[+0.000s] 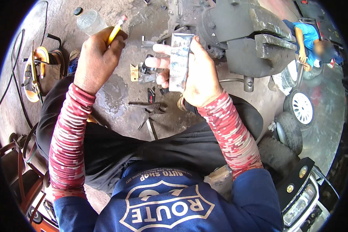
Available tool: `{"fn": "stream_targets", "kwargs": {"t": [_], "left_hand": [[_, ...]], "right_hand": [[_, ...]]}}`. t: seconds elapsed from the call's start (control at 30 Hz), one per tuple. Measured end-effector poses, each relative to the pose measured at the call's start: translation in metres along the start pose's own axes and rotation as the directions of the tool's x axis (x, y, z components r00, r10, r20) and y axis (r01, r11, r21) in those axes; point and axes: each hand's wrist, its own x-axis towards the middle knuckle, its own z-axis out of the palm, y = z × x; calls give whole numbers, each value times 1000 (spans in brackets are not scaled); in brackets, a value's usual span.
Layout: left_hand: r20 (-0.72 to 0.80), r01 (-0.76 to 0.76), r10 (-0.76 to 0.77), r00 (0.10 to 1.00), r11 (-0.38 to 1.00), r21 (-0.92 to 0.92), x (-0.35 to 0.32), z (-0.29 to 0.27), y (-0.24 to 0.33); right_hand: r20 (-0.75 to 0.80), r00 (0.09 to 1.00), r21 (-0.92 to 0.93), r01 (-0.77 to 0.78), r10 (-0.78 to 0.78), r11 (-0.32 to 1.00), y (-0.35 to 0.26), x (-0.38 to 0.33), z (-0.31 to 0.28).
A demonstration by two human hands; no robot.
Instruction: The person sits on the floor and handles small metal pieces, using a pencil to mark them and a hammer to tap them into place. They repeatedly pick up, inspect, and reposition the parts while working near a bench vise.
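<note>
My left hand (99,58) is closed around a yellow pencil (113,34), its pink eraser end pointing up and away from me. In my right hand (202,73) rests a short rectangular metal piece (180,62), silvery with dark smudges. My thumb lies along its far right edge, and the other fingers stick out past its left side. The two hands are apart, raised above the floor. Just beyond my left hand is a clear plastic bottle (90,21) with a dark cap. A pair of locking pliers (149,109) lies on the floor between my legs.
A large bench vise (259,42) stands ahead to the right. Small metal parts (143,75) lie on the floor near the middle. At far right a person in blue (307,38) sits near a wheel (301,108). A headlight (301,201) is at lower right; cables (17,77) run at left.
</note>
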Motion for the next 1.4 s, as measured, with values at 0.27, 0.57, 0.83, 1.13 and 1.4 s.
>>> {"fn": "stream_targets", "kwargs": {"t": [0.27,0.57,0.83,1.13,1.4], "left_hand": [[-92,-160,163,982,986,44,-2,-1,3],[76,118,-107,991,981,-153,-14,-4,21],[20,80,-77,997,952,-297,-13,-9,23],[149,10,87,985,834,-552,-7,-12,25],[323,0,418,849,611,-791,-7,9,22]], "right_hand": [[-35,998,211,-47,56,976,4,9,-11],[-17,1000,390,-8,16,921,8,8,-28],[-108,993,350,-13,54,937,6,11,-25],[-202,979,369,82,-7,926,3,14,-15],[-193,965,242,221,-176,945,4,18,13]]}}
